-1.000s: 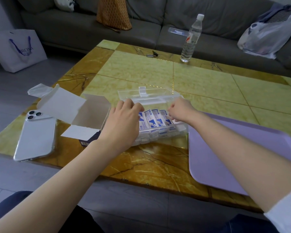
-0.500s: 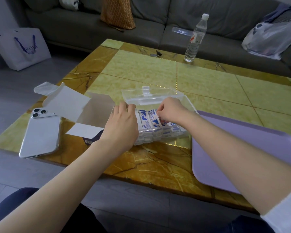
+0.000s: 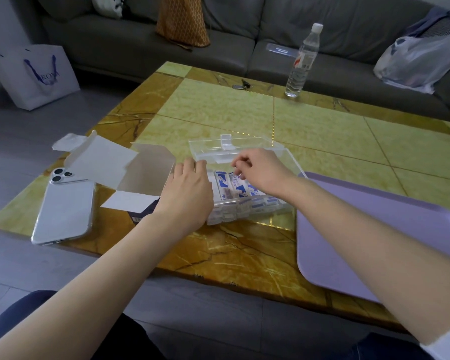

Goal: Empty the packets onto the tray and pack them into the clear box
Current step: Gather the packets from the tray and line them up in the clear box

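- Packets (image 3: pixel 235 189), small, flat and white with blue print, lie in rows inside the clear rectangular plastic box (image 3: pixel 277 207).
- That box stands on the near part of the yellow-and-brown marble-patterned table (image 3: pixel 218 115).
- Its clear lid (image 3: pixel 247 145) is swung open behind it, with a small clear tab at the far edge.
- The left hand (image 3: pixel 187 196) lies palm down over the box's left end. Its 4 fingers are fairly straight and close together, with the tips near the far rim. The thumb is hidden.
- The right hand (image 3: pixel 263 172) hangs over the packets with its fingers curled. The thumb and forefinger tips are drawn together just above the top row, but I cannot tell whether they pinch a packet.
- A lilac plastic tray (image 3: pixel 387 229) sits just beside the box on the right.
- A white cardboard carton (image 3: pixel 146 172) with its flaps open sits against the box's left side, partly behind the left hand.
- A silver smartphone (image 3: pixel 63 211) with 3 camera lenses lies face down, left of the carton.
- A clear water bottle (image 3: pixel 300 66) with a white cap stands upright at the table's far edge.
- A grey sofa (image 3: pixel 244 50) runs behind the table.
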Available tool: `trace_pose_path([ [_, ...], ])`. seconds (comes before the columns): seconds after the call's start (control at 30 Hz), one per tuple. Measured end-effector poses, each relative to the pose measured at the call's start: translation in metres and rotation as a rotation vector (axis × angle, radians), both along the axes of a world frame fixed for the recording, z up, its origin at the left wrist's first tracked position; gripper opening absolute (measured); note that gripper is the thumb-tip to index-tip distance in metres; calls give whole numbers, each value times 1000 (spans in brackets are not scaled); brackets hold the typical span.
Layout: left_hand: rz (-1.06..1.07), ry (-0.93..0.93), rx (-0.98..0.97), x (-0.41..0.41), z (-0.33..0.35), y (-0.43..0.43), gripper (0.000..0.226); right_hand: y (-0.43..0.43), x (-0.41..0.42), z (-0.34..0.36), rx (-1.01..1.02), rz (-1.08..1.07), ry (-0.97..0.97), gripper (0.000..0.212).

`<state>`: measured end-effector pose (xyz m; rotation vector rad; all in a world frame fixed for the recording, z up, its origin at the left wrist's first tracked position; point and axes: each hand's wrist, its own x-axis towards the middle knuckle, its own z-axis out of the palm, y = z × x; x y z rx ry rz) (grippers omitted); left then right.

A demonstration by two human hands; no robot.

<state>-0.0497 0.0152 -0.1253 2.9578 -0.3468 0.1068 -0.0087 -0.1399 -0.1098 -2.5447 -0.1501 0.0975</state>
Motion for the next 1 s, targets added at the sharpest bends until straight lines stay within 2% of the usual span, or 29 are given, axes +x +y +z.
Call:
trace_pose_path([
  [0.17,2,20,-48,2,-3,-3,44,-40,-12,-9,-71,-124,-237,25],
  [0.3,8,36,-121,1,-4,-8,46,-62,-29,-20,-67,-175,-216,28],
  [0.47,69,97,-365,2,0,-16,49,-72,-40,-30,17,-192,-236,29],
  [0.63,246,280,-537,33,1,-23,48,-75,-49,-36,-59,-94,-249,29],
  [0.77,413,389,-703,58,9,-32,52,-77,-50,-34,-28,-61,-223,31],
  [0.9,489,393,-816,75,10,-36,45,-80,-53,-27,-3,12,-143,28],
  [1.0,538,382,-876,81,7,-35,38,-87,-54,-25,19,61,-126,17],
])
